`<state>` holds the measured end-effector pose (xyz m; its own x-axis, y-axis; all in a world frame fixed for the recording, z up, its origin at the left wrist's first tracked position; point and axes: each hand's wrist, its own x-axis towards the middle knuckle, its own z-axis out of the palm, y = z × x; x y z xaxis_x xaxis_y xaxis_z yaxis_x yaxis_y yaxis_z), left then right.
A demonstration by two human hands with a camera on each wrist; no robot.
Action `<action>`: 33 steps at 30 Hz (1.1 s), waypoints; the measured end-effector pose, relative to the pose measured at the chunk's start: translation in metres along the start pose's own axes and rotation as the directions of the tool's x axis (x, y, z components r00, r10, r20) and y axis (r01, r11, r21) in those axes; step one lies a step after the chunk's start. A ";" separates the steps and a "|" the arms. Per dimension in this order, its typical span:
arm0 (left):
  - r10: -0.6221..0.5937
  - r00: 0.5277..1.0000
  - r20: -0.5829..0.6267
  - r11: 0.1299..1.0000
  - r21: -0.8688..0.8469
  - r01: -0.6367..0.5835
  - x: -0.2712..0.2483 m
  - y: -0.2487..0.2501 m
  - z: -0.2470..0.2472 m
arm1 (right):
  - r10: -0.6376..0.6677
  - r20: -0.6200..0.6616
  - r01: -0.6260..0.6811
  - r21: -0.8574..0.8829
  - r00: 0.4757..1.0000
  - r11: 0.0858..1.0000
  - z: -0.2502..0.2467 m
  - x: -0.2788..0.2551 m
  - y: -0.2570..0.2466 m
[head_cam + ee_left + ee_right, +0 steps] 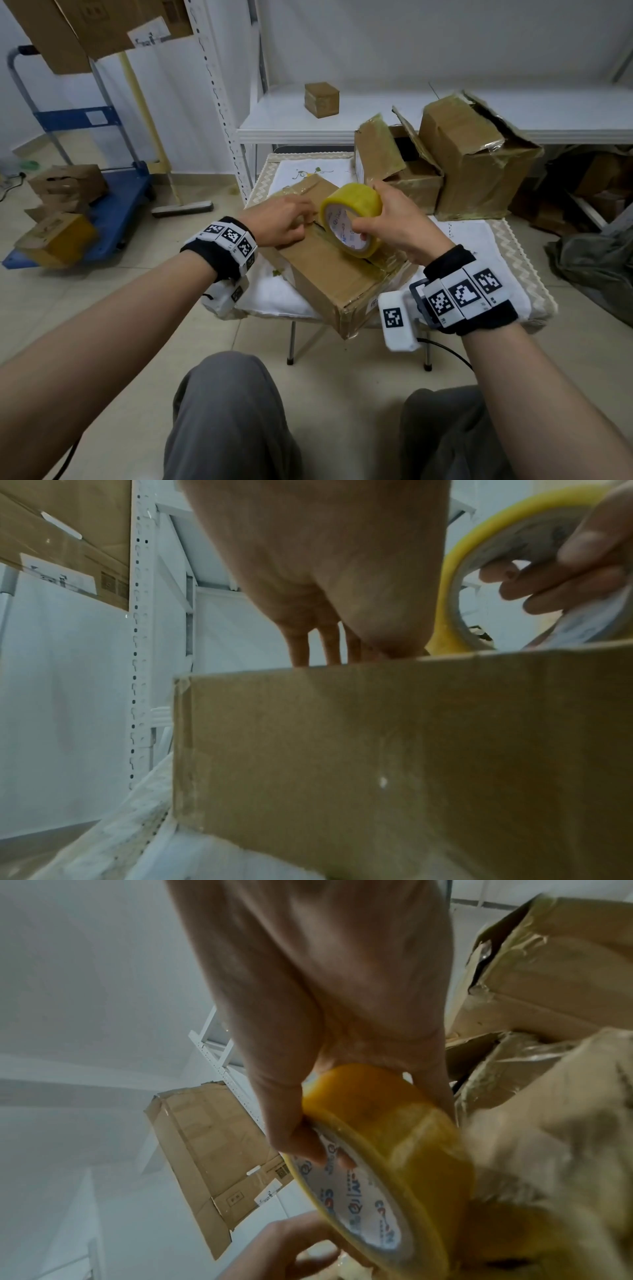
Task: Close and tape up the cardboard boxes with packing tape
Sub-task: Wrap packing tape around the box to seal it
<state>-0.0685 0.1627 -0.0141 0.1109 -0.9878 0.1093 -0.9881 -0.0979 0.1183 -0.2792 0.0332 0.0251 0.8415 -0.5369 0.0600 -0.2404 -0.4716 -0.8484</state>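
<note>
A brown cardboard box (pixel 329 277) lies on a small table with a white cloth (pixel 479 240), its top flaps folded down with a dark seam between them. My left hand (pixel 305 219) rests on the box top, its fingertips (pixel 318 658) pressing down beside the seam. My right hand (pixel 368 212) grips a yellow roll of packing tape (pixel 352 219), thumb inside the core and fingers over the rim. The roll (pixel 394 1123) stands on edge on the box top, right of my left hand. Whether a tape strip is stuck down is not visible.
Two worn boxes with open flaps (pixel 397 164) (pixel 479 161) stand at the back of the table. A small box (pixel 322 99) sits on the white shelf (pixel 342 130) behind. A blue trolley (pixel 113 205) with several boxes is on the floor to the left.
</note>
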 end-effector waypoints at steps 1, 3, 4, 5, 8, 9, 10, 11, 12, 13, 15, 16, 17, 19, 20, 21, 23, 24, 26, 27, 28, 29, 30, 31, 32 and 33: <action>-0.015 1.000 -0.011 1.000 0.007 0.015 -0.002 0.002 0.001 | 0.000 0.002 0.000 -0.012 1.000 1.000 0.001 0.000 0.000; -0.030 0.999 -0.042 0.999 -0.022 0.029 -0.011 0.008 0.005 | 0.007 -0.006 -0.007 -0.010 1.000 1.000 0.000 0.000 0.000; -0.027 0.999 -0.022 0.998 -0.049 0.026 -0.015 0.011 0.008 | 0.008 -0.012 -0.008 -0.004 1.000 1.000 0.000 0.001 0.001; -0.028 0.999 0.028 0.997 -0.069 0.030 -0.019 0.013 0.012 | 0.009 -0.016 -0.009 0.006 1.000 1.000 0.000 0.001 0.001; -0.050 0.989 0.139 0.995 -0.081 0.062 -0.026 0.016 0.023 | 0.007 -0.042 -0.006 0.041 0.999 0.999 0.001 0.002 0.003; -0.054 0.989 0.136 0.994 -0.084 0.066 -0.026 0.018 0.025 | 0.013 -0.052 -0.010 0.060 0.999 0.998 0.002 0.002 0.003; -0.064 0.990 0.126 0.994 -0.085 0.075 -0.026 0.022 0.025 | 0.019 -0.059 -0.014 0.083 0.998 0.996 0.003 0.002 0.004; -0.073 0.990 0.122 0.994 -0.077 0.083 -0.026 0.024 0.026 | 0.025 -0.068 -0.017 0.107 0.997 0.994 0.004 0.001 0.004; -0.076 0.989 0.125 0.994 -0.064 0.085 -0.026 0.027 0.025 | 0.035 -0.078 -0.025 0.125 0.996 0.992 0.004 0.001 0.006; -0.075 0.989 0.130 0.995 -0.050 0.082 -0.026 0.029 0.024 | 0.045 -0.085 -0.034 0.135 0.995 0.990 0.004 0.000 0.006; -0.054 0.991 0.124 0.998 -0.038 0.059 -0.025 0.032 0.022 | 0.066 -0.068 -0.057 0.125 0.995 0.990 0.005 -0.003 0.008; -0.035 0.993 0.117 0.998 -0.043 0.040 -0.024 0.033 0.021 | 0.067 -0.042 -0.063 0.098 0.997 0.993 0.004 -0.004 0.009; -0.016 0.993 0.116 0.999 -0.041 0.020 -0.024 0.034 0.021 | 0.063 -0.011 -0.062 0.065 0.998 0.996 0.004 -0.006 0.010; -0.032 0.986 0.166 0.999 -0.009 0.034 -0.024 0.035 0.023 | 0.052 0.029 -0.053 0.047 0.998 0.997 0.001 -0.008 0.013; -0.050 0.980 0.194 0.999 0.012 0.049 -0.024 0.035 0.023 | 0.043 0.029 -0.045 0.060 0.999 0.997 -0.001 -0.008 0.015; -0.062 0.975 0.213 0.998 0.033 0.056 -0.023 0.036 0.024 | 0.026 0.015 -0.027 0.073 1.000 0.997 -0.003 -0.010 0.016; -0.072 0.970 0.231 0.996 0.074 0.056 -0.023 0.040 0.023 | -0.023 -0.024 0.025 0.096 0.999 0.995 -0.004 -0.012 0.018; -0.072 0.970 0.231 0.995 0.088 0.053 -0.024 0.041 0.022 | -0.046 -0.039 0.050 0.103 0.998 0.993 -0.003 -0.014 0.018; -0.073 0.972 0.224 0.993 0.105 0.050 -0.024 0.043 0.021 | -0.086 -0.070 0.093 0.104 0.994 0.990 -0.001 -0.016 0.014; -0.080 0.972 0.222 0.992 0.111 0.057 -0.025 0.043 0.022 | -0.101 -0.096 0.111 0.109 0.990 0.988 0.000 -0.016 0.013; -0.093 0.970 0.224 0.991 0.113 0.069 -0.026 0.044 0.022 | -0.111 -0.126 0.127 0.122 0.986 0.984 -0.001 -0.017 0.011; -0.107 0.968 0.228 0.990 0.113 0.083 -0.027 0.045 0.021 | -0.111 -0.156 0.133 0.135 0.981 0.982 -0.001 -0.017 0.009; -0.118 0.966 0.231 0.989 0.112 0.094 -0.028 0.046 0.021 | -0.103 -0.179 0.130 0.145 0.978 0.981 -0.003 -0.017 0.009; -0.127 0.964 0.235 0.989 0.108 0.104 -0.028 0.046 0.021 | -0.091 -0.186 0.120 0.151 0.978 0.981 -0.004 -0.017 0.009; -0.130 0.962 0.239 0.989 0.103 0.108 -0.027 0.046 0.021 | -0.078 -0.178 0.105 0.146 0.981 0.984 -0.005 -0.017 0.010; -0.131 0.962 0.240 0.989 0.096 0.110 -0.026 0.046 0.021 | -0.065 -0.159 0.087 0.131 0.985 0.988 -0.006 -0.017 0.011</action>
<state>-0.1194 0.1815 -0.0326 0.2104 -0.9664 -0.1474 -0.9754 -0.2176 0.0341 -0.2985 0.0328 0.0176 0.7676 -0.6095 0.1982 -0.1013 -0.4208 -0.9015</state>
